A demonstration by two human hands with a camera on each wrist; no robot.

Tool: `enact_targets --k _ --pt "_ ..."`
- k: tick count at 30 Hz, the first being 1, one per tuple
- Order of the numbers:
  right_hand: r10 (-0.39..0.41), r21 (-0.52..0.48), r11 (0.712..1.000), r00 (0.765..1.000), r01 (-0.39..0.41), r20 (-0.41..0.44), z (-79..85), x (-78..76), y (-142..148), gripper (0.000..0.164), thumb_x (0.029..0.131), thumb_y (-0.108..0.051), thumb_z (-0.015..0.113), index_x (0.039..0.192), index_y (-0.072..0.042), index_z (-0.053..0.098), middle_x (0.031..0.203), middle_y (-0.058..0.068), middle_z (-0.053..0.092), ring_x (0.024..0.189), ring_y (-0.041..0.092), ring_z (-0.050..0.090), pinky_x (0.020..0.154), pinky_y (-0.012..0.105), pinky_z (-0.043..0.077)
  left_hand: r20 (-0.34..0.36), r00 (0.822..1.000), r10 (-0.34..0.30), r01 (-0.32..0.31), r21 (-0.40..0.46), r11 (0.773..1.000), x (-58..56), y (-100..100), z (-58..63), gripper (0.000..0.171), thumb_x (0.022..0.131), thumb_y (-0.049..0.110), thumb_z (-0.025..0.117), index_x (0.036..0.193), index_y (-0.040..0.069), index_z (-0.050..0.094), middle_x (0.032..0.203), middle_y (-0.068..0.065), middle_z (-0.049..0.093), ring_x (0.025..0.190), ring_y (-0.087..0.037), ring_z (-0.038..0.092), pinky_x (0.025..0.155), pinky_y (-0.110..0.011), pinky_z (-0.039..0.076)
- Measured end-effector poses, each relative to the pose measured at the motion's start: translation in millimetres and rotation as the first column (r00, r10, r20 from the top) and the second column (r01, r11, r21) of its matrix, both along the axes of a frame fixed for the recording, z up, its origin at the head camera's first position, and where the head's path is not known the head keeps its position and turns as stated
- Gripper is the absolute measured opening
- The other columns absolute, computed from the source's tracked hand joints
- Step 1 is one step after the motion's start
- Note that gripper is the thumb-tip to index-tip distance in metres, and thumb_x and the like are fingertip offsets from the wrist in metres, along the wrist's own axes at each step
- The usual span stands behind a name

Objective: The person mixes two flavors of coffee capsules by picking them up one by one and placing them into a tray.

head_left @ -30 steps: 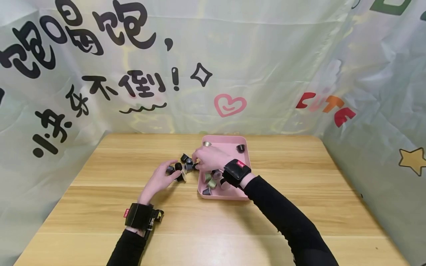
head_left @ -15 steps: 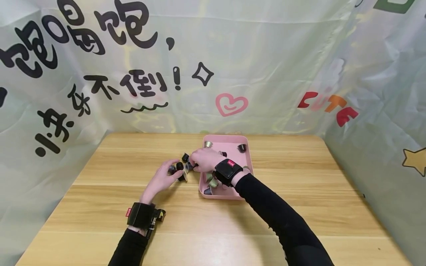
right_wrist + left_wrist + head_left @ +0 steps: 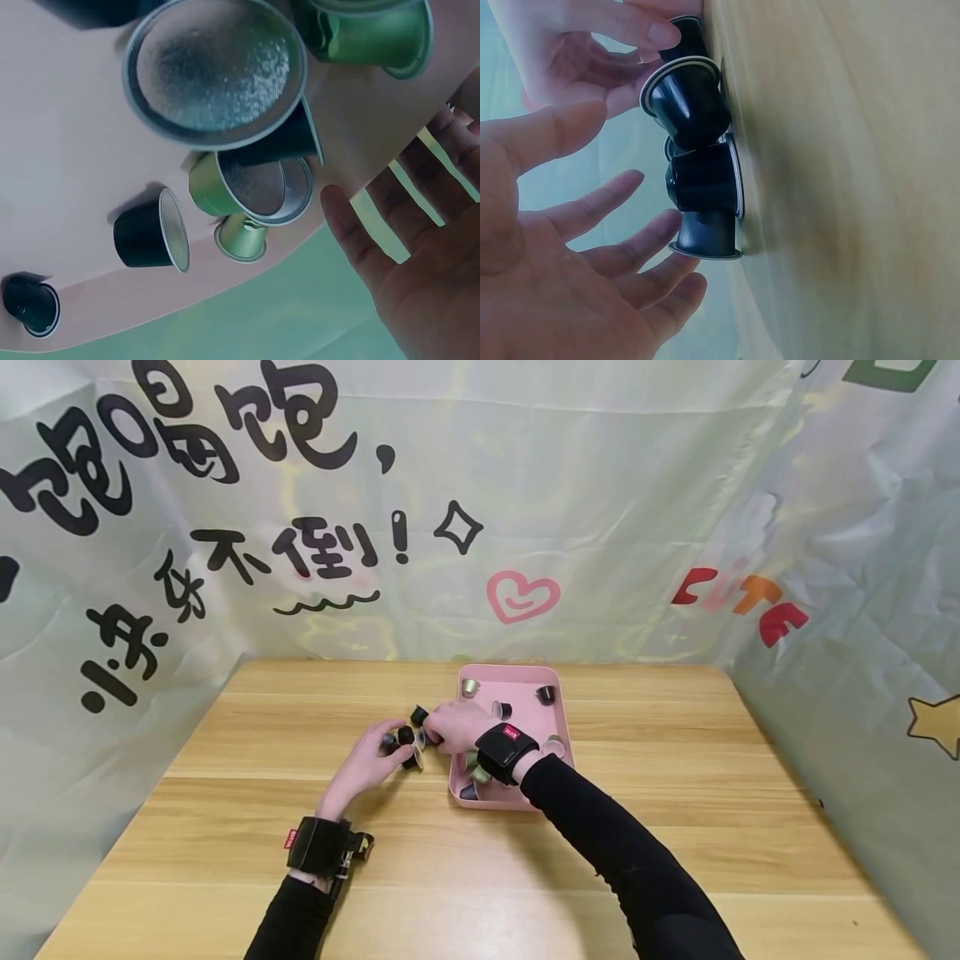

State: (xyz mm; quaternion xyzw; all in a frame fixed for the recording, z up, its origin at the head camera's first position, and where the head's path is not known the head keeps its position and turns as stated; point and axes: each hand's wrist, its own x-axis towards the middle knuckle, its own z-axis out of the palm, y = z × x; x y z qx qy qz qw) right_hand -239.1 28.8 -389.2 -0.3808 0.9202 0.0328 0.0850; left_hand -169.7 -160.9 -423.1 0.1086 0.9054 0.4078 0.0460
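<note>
the left hand (image 3: 364, 762) has its fingers spread beside a cluster of dark capsules (image 3: 703, 178) on the desk (image 3: 645, 852). the right hand (image 3: 457, 727) is over the left rim of the pink tray (image 3: 528, 717), fingers touching a dark capsule (image 3: 684, 42); whether they pinch it, i cannot tell. more capsules (image 3: 142, 235) lie in the tray.
</note>
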Motion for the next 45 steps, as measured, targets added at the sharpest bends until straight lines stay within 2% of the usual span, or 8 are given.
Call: enact_targets --k 8,16,20,25,32,40,45 --pt "0.013 0.012 1.0 1.0 -0.013 -0.018 -3.9 -1.7 -3 0.029 0.087 -0.01 0.07 0.068 -0.021 0.051 0.071 -0.007 0.051 0.069 0.012 0.051 0.062 0.026 0.039 -0.002 1.0 0.006 -0.006 0.008 1.0 -2.5 -1 -2.9 0.056 0.1 0.025 0.059 0.148 0.0 0.043 0.156 -0.03 0.037 0.145 -0.05 0.033 0.119 -0.066 0.028" --pt "-0.018 0.005 1.0 1.0 0.018 0.001 -6.0 0.3 -4 0.016 0.089 -0.009 0.07 0.079 -0.018 0.062 0.077 -0.006 0.057 0.072 0.012 0.055 0.061 0.027 0.044 -0.008 1.0 0.007 -0.006 0.01 1.0 -1.7 -1 -2.3 0.055 0.1 0.024 0.059 0.148 0.0 0.044 0.154 -0.03 0.039 0.144 -0.05 0.035 0.118 -0.066 0.029" --pt "-0.023 0.014 1.0 1.0 0.024 -0.012 -3.6 2.8 -5 0.018 0.09 -0.005 0.067 0.078 -0.017 0.061 0.075 -0.006 0.055 0.07 0.012 0.054 0.06 0.026 0.043 -0.001 1.0 0.013 -0.013 0.007 1.0 -1.0 -1 -1.7 0.056 0.1 0.024 0.059 0.148 0.001 0.044 0.155 -0.03 0.038 0.144 -0.05 0.034 0.118 -0.066 0.029" --pt "-0.024 0.017 1.0 0.999 0.025 -0.038 -3.5 4.1 -5 0.015 0.09 -0.006 0.068 0.081 -0.017 0.063 0.076 -0.005 0.056 0.074 0.013 0.056 0.066 0.027 0.043 0.002 1.0 0.008 -0.008 0.001 1.0 -0.7 -1 -2.2 0.057 0.1 0.026 0.059 0.148 0.001 0.043 0.155 -0.03 0.037 0.145 -0.05 0.034 0.118 -0.066 0.028" --pt "-0.043 -0.057 0.998 0.994 0.038 -0.099 -7.5 3.6 -4 0.015 0.083 -0.001 0.069 0.083 -0.016 0.069 0.078 -0.004 0.065 0.078 0.015 0.061 0.08 0.033 0.043 -0.002 1.0 0.008 -0.008 0.01 1.0 -0.5 -1 -1.7 0.056 0.1 0.024 0.059 0.148 0.0 0.043 0.155 -0.03 0.038 0.145 -0.049 0.034 0.118 -0.065 0.028" --pt "-0.042 -0.125 0.992 0.993 0.028 -0.111 -7.4 8.0 -3 0.017 0.084 0.002 0.067 0.085 -0.014 0.07 0.075 -0.006 0.063 0.076 0.015 0.061 0.088 0.041 0.046 -0.007 1.0 0.004 -0.004 0.017 1.0 -0.8 -1 -1.6 0.055 0.101 0.022 0.058 0.148 -0.002 0.043 0.155 -0.031 0.038 0.144 -0.05 0.035 0.118 -0.065 0.03" --pt "-0.032 -0.179 0.984 0.993 0.01 -0.118 -5.2 12.9 -1 0.019 0.084 0.005 0.064 0.084 -0.014 0.068 0.076 -0.005 0.063 0.072 0.015 0.059 0.083 0.038 0.048 -0.011 1.0 0.003 -0.003 0.025 1.0 -1.2 0 -1.1 0.056 0.1 0.022 0.06 0.147 -0.002 0.043 0.154 -0.031 0.038 0.143 -0.05 0.036 0.118 -0.064 0.031"
